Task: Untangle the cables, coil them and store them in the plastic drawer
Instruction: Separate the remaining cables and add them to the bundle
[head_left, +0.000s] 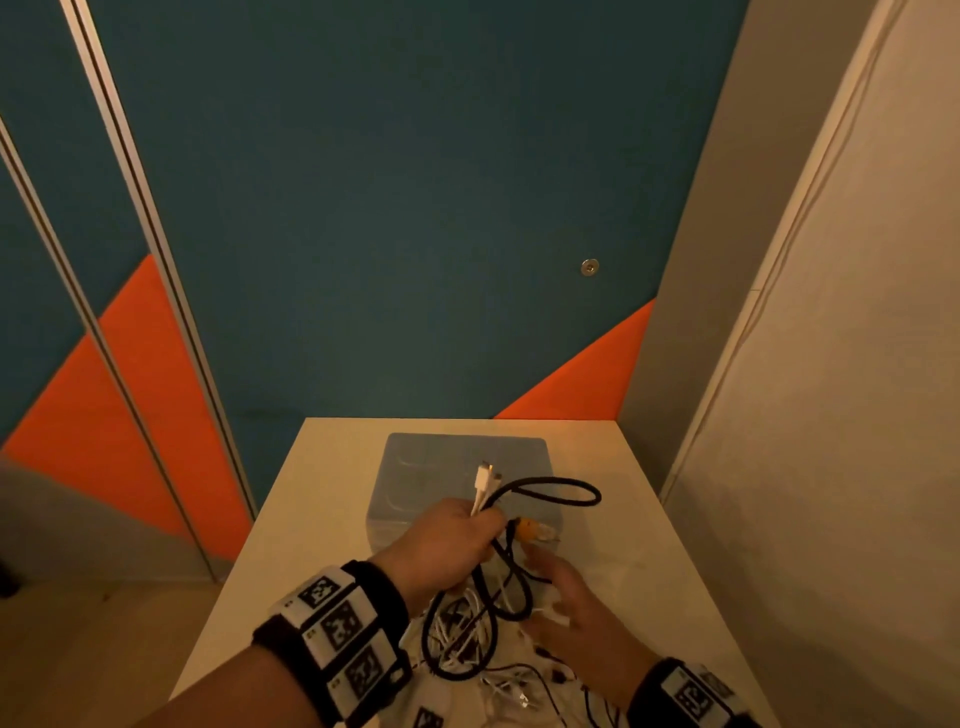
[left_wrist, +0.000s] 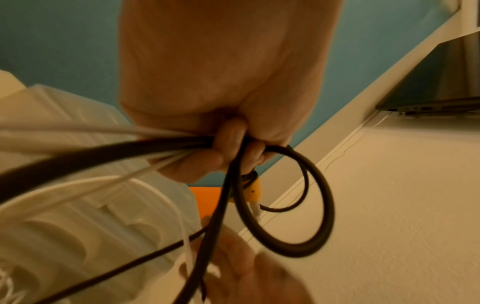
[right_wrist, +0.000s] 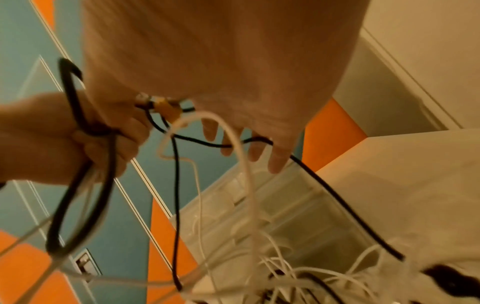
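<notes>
Left hand (head_left: 452, 540) raised over the middle of the white table (head_left: 311, 499), fingers curled tight round a bunch of cables: a thick black cable (head_left: 561, 491) looping out to the right, plus a white cable (head_left: 480, 486) whose connector end sticks up above the fist. Left wrist view confirms it: fingers (left_wrist: 231, 137) wrapped round black and white strands, black loop (left_wrist: 311, 216) hanging below. An orange-yellow connector (head_left: 527, 530) dangles just right of the fist.

Right hand (head_left: 582, 618) lower, near the table's right side, palm down, fingers spread and straight, gripping nothing; 1 thin black strand (right_wrist: 324, 185) runs across under the fingertips (right_wrist: 278, 162), contact unclear.

Tangled pile of white and black cables (head_left: 467, 644) lies on the near part of the table, between both wrists, strands still trailing up to the left fist.

Translucent plastic drawer (head_left: 415, 467) sits at the far centre of the table, behind the hands. Blue-and-orange wall (head_left: 363, 208) beyond the far edge.
</notes>
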